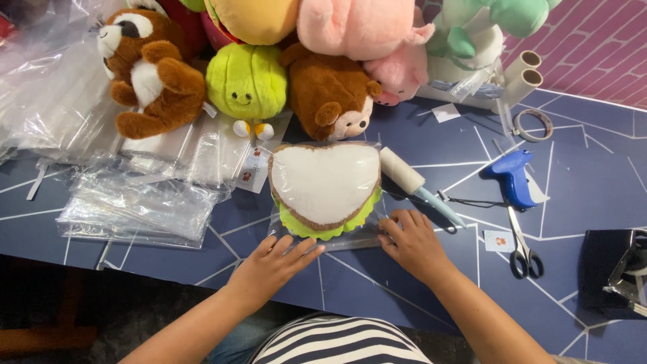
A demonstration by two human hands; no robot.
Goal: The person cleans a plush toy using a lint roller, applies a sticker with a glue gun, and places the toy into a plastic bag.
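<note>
Hands: your left hand and right hand are lying flat, fingers spread, pressing the clear bag's lower edge.
Toy: heart-shaped sandwich plush is sitting inside the bag on the blue surface.
Beside: lint roller is lying just right of it.

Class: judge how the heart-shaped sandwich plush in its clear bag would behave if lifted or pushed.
The sandwich plush looks stuffed and soft, so probably light and squashy. Its clear bag seems glossy, so it may slide easily on the table. Lying flat, it seems unlikely to roll.
</note>
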